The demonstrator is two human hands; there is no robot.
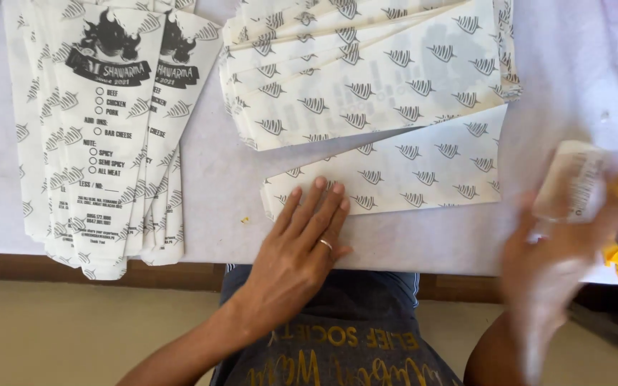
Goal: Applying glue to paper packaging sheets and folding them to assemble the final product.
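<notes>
Pressing: left hand (302,246) flat, open on paper sleeve (395,179) | right hand (552,264) blurred, grip unclear

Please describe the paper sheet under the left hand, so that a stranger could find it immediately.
On the white table, look below the fanned stack of sheets at the upper right. The single sheet lies alone there, printed with grey leaf shapes. Unlike its neighbours, it is unstacked, and the left hand presses on its lower left corner.
</notes>
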